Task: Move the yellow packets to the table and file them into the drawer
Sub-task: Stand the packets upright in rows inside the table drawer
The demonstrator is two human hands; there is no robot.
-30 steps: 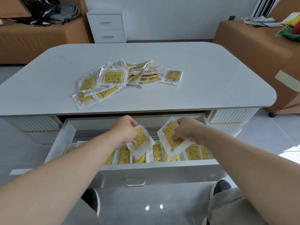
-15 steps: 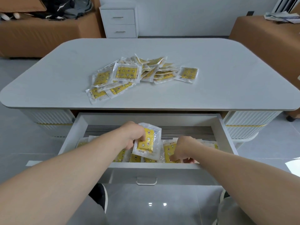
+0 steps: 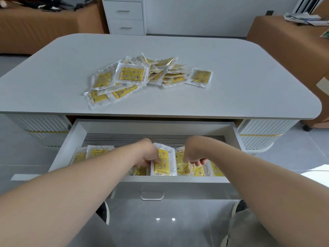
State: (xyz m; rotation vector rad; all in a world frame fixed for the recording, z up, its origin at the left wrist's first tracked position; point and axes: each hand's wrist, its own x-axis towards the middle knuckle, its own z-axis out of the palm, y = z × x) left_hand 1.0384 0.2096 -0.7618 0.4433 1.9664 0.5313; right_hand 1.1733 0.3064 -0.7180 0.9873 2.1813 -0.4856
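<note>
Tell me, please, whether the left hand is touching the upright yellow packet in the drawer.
Touching. The head view shows the left hand gripping the left edge of the upright yellow packet.

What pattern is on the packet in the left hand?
The packet is yellow with small white star-like prints; head view.

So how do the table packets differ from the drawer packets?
The table packets lie flat in a loose, overlapping heap; the drawer packets stand on edge in a row. The table packets are untouched; the left hand grips an upright packet among the drawer packets. Both are yellow in clear wrappers.
</note>
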